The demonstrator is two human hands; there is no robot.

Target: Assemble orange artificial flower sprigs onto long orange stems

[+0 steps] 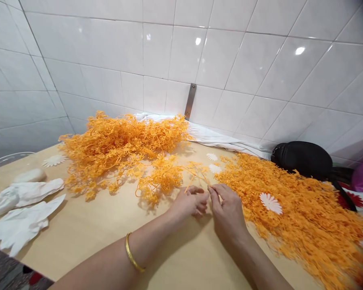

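My right hand (228, 207) pinches the thin orange stem (203, 177) of an artificial foliage sprig between thumb and fingertips. The stem leads left toward a bushy orange clump (161, 177) lying on the table. Just left of the pinch, my left hand (190, 201) has its fingers loosely bent and apart, with nothing visibly gripped. A gold bangle (130, 253) circles the left wrist. Behind and left of the hands rises a large pile of orange foliage (117, 139). Another, flatter orange spread (296, 213) lies right of my right hand.
White flower-shaped pieces (270, 203) lie on and beside the foliage. Crumpled white gloves (26, 221) rest at the left edge of the table (109, 233). White cloth (218, 139) runs along the tiled wall. A black bag (302, 159) stands at the back right.
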